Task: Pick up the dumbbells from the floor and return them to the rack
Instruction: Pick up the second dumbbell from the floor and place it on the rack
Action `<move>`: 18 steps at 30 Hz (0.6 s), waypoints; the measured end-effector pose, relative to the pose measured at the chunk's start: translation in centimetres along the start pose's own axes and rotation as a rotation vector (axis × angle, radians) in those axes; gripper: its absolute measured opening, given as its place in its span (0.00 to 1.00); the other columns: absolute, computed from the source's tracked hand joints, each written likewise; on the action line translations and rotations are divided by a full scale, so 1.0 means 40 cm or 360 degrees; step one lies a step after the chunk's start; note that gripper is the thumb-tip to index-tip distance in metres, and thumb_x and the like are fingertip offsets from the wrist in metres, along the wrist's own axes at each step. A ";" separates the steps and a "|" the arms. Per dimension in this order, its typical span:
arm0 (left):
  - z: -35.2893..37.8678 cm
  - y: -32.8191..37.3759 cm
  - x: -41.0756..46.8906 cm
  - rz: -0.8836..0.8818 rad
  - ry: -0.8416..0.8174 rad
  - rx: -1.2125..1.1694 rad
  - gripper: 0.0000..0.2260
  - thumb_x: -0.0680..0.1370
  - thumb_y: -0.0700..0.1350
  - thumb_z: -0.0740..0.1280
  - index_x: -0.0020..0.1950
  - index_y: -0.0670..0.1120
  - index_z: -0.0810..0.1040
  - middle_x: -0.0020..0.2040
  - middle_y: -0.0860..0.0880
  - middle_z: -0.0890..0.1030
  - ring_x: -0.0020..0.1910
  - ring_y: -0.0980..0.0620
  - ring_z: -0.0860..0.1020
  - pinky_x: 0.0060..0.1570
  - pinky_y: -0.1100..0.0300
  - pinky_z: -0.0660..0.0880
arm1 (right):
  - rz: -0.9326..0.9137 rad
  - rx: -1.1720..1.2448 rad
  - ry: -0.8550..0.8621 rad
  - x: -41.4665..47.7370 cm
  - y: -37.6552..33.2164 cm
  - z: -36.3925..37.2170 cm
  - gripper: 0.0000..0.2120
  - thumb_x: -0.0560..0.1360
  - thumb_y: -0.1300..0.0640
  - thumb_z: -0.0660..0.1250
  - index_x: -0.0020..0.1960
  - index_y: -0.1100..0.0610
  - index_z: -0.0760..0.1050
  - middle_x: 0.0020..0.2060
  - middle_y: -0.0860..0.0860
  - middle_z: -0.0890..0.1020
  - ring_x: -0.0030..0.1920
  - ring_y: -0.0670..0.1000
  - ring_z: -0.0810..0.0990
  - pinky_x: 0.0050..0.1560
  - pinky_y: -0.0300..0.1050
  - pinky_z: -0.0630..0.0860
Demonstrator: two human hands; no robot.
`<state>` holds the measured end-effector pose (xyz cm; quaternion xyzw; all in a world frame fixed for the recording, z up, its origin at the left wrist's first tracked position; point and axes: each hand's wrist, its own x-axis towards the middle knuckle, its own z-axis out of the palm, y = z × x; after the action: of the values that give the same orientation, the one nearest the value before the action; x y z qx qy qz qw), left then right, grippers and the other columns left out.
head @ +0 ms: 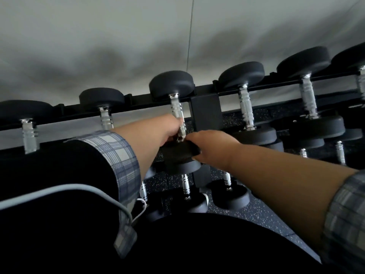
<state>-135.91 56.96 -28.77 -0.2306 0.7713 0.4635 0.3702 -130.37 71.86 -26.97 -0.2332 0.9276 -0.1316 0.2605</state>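
Observation:
A black dumbbell [171, 84] with a chrome knurled handle lies across the top tier of the black rack [205, 113], its far head resting on the back rail. My left hand [167, 129] is wrapped around the near end of that handle. My right hand [211, 145] is closed over the dumbbell's near head from the right. The near head is mostly hidden by my fingers. Both forearms reach forward with plaid sleeves pushed back.
Several more black dumbbells [242, 75] fill the top tier on both sides. Lower tiers hold further dumbbells [230, 194]. A grey wall [118, 36] stands close behind the rack. Speckled rubber floor [266, 212] shows below. A grey cable [79, 189] crosses my dark clothing.

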 end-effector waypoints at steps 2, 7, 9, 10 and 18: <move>0.001 0.001 0.002 -0.0017 0.0068 0.0158 0.20 0.82 0.52 0.58 0.66 0.39 0.74 0.59 0.39 0.79 0.53 0.42 0.77 0.60 0.50 0.73 | -0.0036 -0.0017 -0.0002 0.007 0.002 0.020 0.19 0.70 0.51 0.70 0.60 0.46 0.72 0.49 0.47 0.81 0.50 0.53 0.80 0.46 0.49 0.76; -0.009 0.010 -0.006 0.0087 0.0107 0.0856 0.23 0.82 0.53 0.53 0.63 0.37 0.76 0.61 0.38 0.79 0.60 0.38 0.77 0.59 0.49 0.74 | -0.0055 -0.0048 0.0022 0.007 0.022 0.048 0.24 0.71 0.49 0.71 0.66 0.47 0.69 0.56 0.49 0.79 0.54 0.54 0.78 0.50 0.51 0.76; -0.005 0.019 -0.011 0.0099 0.0117 0.0940 0.22 0.82 0.52 0.53 0.64 0.38 0.76 0.62 0.38 0.79 0.61 0.39 0.77 0.60 0.49 0.74 | -0.0044 -0.0037 0.0025 0.006 0.034 0.045 0.24 0.71 0.50 0.72 0.64 0.47 0.70 0.54 0.48 0.79 0.53 0.54 0.79 0.46 0.49 0.75; -0.003 0.024 -0.018 0.0075 0.0125 0.0957 0.21 0.82 0.52 0.54 0.64 0.38 0.75 0.62 0.38 0.79 0.61 0.39 0.77 0.60 0.49 0.73 | -0.0035 -0.0039 0.0008 0.005 0.038 0.041 0.23 0.71 0.50 0.72 0.64 0.47 0.70 0.54 0.48 0.79 0.53 0.54 0.79 0.46 0.49 0.74; -0.028 0.017 -0.064 0.0200 0.0172 0.0664 0.18 0.80 0.51 0.62 0.67 0.44 0.75 0.61 0.40 0.80 0.59 0.41 0.77 0.58 0.54 0.74 | -0.0041 0.0129 -0.0028 -0.023 0.015 -0.005 0.34 0.72 0.37 0.67 0.73 0.49 0.63 0.69 0.51 0.73 0.66 0.54 0.72 0.62 0.53 0.71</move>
<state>-135.18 56.29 -26.06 -0.1250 0.8821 0.3031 0.3383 -130.00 72.87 -26.61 -0.2355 0.9161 -0.1704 0.2761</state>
